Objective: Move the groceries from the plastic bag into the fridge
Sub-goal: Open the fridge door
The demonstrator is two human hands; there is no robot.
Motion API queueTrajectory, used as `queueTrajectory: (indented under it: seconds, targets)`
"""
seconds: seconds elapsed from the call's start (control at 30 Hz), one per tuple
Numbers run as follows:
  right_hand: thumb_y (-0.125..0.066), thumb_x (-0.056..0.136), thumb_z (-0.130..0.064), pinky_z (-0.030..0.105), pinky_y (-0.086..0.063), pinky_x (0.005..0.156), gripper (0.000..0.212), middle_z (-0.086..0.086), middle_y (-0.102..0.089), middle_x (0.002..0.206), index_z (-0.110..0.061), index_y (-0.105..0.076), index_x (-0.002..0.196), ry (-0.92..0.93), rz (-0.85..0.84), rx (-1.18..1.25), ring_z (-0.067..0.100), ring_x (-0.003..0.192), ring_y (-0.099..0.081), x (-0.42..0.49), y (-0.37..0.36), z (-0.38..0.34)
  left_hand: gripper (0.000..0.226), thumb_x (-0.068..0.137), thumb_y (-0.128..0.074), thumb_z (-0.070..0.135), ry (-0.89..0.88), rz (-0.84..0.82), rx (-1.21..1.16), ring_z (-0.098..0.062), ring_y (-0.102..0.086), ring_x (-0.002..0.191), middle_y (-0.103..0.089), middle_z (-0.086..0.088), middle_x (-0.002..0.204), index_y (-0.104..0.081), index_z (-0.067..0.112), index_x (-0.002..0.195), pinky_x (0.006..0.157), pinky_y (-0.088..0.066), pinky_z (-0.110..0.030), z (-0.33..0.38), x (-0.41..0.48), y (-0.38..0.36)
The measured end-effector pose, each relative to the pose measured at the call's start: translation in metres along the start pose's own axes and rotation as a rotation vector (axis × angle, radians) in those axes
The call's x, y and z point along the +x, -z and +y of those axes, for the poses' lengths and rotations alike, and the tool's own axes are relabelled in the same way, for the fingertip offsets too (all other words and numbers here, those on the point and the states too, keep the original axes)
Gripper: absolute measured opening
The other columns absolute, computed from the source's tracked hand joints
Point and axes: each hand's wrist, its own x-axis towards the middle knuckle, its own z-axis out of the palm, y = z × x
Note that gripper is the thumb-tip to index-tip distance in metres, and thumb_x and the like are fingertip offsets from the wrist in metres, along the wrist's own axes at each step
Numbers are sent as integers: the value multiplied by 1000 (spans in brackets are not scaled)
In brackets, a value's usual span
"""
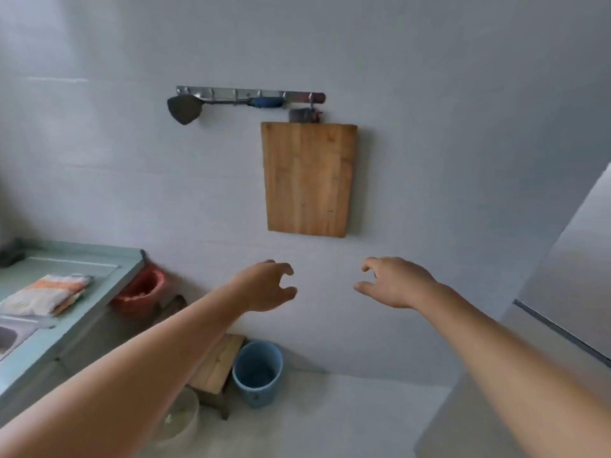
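Both my arms reach forward toward a white tiled wall. My left hand [267,285] is held in mid-air with its fingers curled and apart, holding nothing. My right hand [393,282] is level with it, a little to the right, also empty with fingers spread. The grey fridge [568,276] stands at the right edge, its doors shut, with a dark seam between the upper and lower door. A red plastic bag [142,289] hangs at the end of the counter, left of my left hand. I see no groceries in either hand.
A wooden cutting board [307,178] hangs on the wall under a hook rail [251,95] with a spatula. The green counter [66,269] at left holds a folded cloth [46,294]. Below stand a wooden stool [216,363], a blue bucket [258,375] and a white bucket [178,418].
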Motion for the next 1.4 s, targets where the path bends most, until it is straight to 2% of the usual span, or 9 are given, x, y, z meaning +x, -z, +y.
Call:
queueTrajectory:
  seconds: [0.3,0.4,0.6,0.77,0.93,1.07,1.23,1.33,1.4]
  targets:
    - [-48,92,-64,34,-44,82,57,-4,-55,133,-31,-47,139,-352,90,-11,21,117,-56,7,37,167,52,92,-55,52,-353,-77,-4,-19,-56,119,-55,4,132,-48,33,140,102,-46,-40,158,163,-16]
    - [-48,90,-65,37,-48,87,58,-4,-56,131,-31,-48,137,-448,114,-15,22,116,-56,0,49,204,53,92,-55,53,-466,-111,-2,-19,-56,119,-54,3,134,-48,32,140,102,-46,-40,207,199,-25]
    - [-47,91,-62,38,-49,83,58,-6,-60,124,-28,-48,138,-584,149,-102,22,114,-56,-3,70,260,56,93,-55,52,-691,-162,5,-21,-53,125,-52,1,139,-44,31,144,104,-44,-40,301,260,-42]
    - [-45,91,-62,44,-52,86,58,1,-59,125,-24,-50,136,-636,175,-270,27,114,-54,23,95,278,61,93,-55,51,-852,-227,-25,-24,-52,128,-51,-2,143,-40,29,148,106,-44,-42,357,315,-55]
    - [-51,92,-52,45,-39,100,54,8,-54,130,-22,-50,136,-692,162,-550,32,125,-43,58,135,277,70,94,-55,53,-1005,-301,-117,-23,-48,132,-43,-6,148,-30,28,154,106,-43,-39,400,368,-61]
    - [-56,89,-35,41,-32,98,36,6,-54,119,-19,-59,121,-749,164,-821,29,118,-43,80,177,286,76,93,-58,53,-1121,-366,-283,-22,-49,131,-41,-5,149,-25,26,156,104,-43,-33,434,390,-58]
    - [-50,91,-27,50,-22,105,26,5,-58,107,-16,-66,107,-863,-73,-1182,29,105,-43,95,217,299,73,89,-66,50,-1230,-531,-509,-16,-53,123,-49,1,141,-33,26,150,102,-46,-33,469,386,-69]
    - [-49,94,-49,60,-10,114,40,7,-58,123,-22,-65,119,-900,-224,-1252,30,118,-43,99,236,305,60,88,-68,47,-1249,-536,-583,-17,-59,114,-57,2,128,-43,21,135,97,-51,-35,484,384,-78]
    - [-50,91,-62,59,-10,116,54,8,-55,128,-22,-64,124,-905,-259,-1215,29,122,-43,99,242,308,45,89,-66,45,-1238,-489,-595,-19,-62,100,-61,-1,113,-47,19,120,87,-55,-40,492,387,-83]
